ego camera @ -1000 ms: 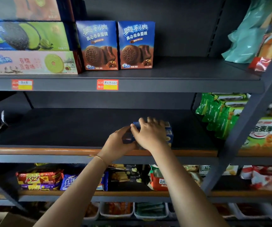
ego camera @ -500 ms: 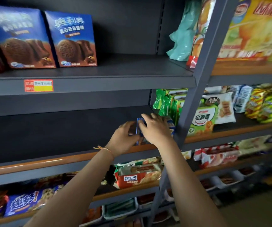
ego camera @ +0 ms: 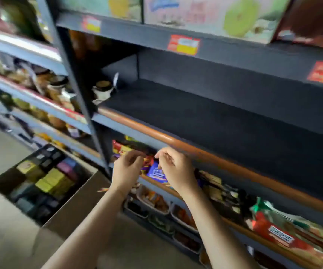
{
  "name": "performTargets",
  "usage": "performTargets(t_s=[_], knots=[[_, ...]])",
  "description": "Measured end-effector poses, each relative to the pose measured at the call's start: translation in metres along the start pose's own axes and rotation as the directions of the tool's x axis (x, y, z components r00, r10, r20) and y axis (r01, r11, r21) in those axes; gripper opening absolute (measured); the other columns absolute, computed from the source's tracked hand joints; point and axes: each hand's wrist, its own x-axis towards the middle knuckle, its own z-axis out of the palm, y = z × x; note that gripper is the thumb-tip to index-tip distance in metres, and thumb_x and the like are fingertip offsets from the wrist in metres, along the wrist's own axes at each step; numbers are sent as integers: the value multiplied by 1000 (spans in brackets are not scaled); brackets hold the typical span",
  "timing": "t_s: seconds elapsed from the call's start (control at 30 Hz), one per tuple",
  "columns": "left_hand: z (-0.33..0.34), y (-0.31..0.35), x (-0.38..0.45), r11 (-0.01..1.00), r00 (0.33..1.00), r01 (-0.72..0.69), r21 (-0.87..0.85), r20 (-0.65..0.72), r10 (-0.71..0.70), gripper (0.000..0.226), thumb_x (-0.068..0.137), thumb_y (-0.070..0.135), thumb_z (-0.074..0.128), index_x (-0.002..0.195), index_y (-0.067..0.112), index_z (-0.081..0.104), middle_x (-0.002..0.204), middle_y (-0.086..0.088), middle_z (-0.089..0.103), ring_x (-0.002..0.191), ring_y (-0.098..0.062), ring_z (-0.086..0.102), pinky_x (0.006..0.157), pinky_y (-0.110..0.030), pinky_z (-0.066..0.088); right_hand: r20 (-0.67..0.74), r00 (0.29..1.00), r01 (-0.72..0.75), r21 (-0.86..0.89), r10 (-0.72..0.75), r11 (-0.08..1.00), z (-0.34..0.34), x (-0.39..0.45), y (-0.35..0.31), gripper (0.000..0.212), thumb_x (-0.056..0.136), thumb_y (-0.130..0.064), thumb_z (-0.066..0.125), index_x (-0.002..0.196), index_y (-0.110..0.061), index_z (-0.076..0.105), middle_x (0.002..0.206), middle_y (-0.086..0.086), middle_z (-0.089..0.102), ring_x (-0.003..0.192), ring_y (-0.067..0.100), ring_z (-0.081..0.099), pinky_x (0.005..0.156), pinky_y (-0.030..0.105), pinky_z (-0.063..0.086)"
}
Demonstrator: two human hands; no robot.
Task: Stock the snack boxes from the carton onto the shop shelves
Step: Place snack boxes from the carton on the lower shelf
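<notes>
The open brown carton (ego camera: 75,200) stands on the floor at lower left, with several yellow, purple and dark snack boxes (ego camera: 51,180) upright inside. My left hand (ego camera: 127,168) and my right hand (ego camera: 174,167) hover side by side in front of the lower shelf, just below the brown front rail (ego camera: 195,150) of the dark middle shelf (ego camera: 195,121). Both have loosely curled fingers and hold nothing. A blue packet (ego camera: 156,173) on the lower shelf shows between them. The view is blurred.
A grey upright post (ego camera: 75,90) separates this bay from the stocked bay on the left. A jar (ego camera: 103,90) stands at the middle shelf's left end. Large biscuit boxes (ego camera: 224,16) fill the shelf above. Packets (ego camera: 283,233) and trays (ego camera: 152,200) sit below.
Both hands let go of the blue box on the middle shelf and came down and back, empty. My view swung left and down, bringing the carton into sight.
</notes>
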Motion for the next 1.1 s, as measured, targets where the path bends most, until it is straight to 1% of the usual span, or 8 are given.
performTargets(t_s=[0.13, 0.23, 0.37, 0.47, 0.57, 0.7, 0.83, 1.1], knots=[[-103, -113, 22, 961, 958, 268, 65, -124, -258, 16, 89, 22, 60, 88, 28, 74, 74, 6, 72, 65, -8, 66, 59, -22, 52, 321, 933, -152, -62, 164, 986, 145, 25, 10, 22, 92, -19, 52, 77, -22, 68, 66, -2, 67, 67, 10, 63, 67, 32, 49], [-176, -193, 35, 904, 898, 421, 76, -175, -403, 18, 91, 22, 57, 89, 29, 73, 74, 2, 73, 61, -13, 68, 54, -29, 55, 469, 837, -259, -115, 282, 959, 252, 38, 22, 29, 94, -12, 50, 71, -25, 63, 57, -3, 62, 47, 3, 55, 53, 26, 44], [-260, -292, 63, 822, 830, 549, 155, -222, -512, 16, 92, 23, 58, 91, 26, 73, 89, 1, 74, 82, -22, 69, 74, -35, 56, 549, 725, -362, -209, 415, 908, 386, 53, 33, 31, 94, -9, 49, 68, -22, 61, 57, -3, 59, 47, 11, 52, 48, 25, 41], [-308, -360, 83, 762, 879, 476, 440, -209, -428, 18, 85, 21, 57, 93, 18, 73, 92, -8, 68, 89, -32, 65, 76, -38, 50, 573, 676, -352, -302, 464, 886, 476, 64, 40, 24, 89, -11, 54, 70, -23, 61, 66, -4, 60, 61, 16, 55, 54, 25, 43], [-336, -422, 95, 583, 920, 359, 729, -171, -352, 18, 74, 19, 65, 90, 16, 72, 91, -9, 64, 93, -35, 62, 87, -45, 44, 602, 625, -299, -403, 497, 865, 551, 71, 48, 12, 89, -15, 58, 87, -25, 65, 84, -6, 64, 80, 16, 60, 68, 26, 43], [-343, -470, 104, 512, 931, 244, 823, -51, -362, 23, 68, 25, 73, 89, 15, 70, 99, -9, 62, 103, -34, 58, 105, -64, 32, 564, 658, -179, -526, 499, 831, 623, 73, 60, 15, 94, -24, 60, 109, -21, 58, 100, -1, 64, 96, 22, 61, 68, 26, 37], [-339, -483, 105, 547, 946, 224, 806, -45, -321, 21, 77, 31, 64, 94, 20, 70, 107, -5, 60, 111, -30, 52, 113, -68, 18, 480, 718, -57, -682, 505, 730, 661, 66, 67, 33, 95, -36, 61, 118, -19, 45, 116, 5, 64, 99, 29, 64, 65, 30, 38], [-336, -489, 104, 573, 951, 243, 783, -77, -299, 30, 83, 32, 50, 100, 22, 72, 112, -3, 60, 114, -27, 48, 116, -67, 13, 412, 809, 51, -760, 419, 648, 673, 60, 71, 42, 96, -41, 59, 122, -15, 38, 103, 10, 72, 85, 29, 71, 59, 29, 41]])
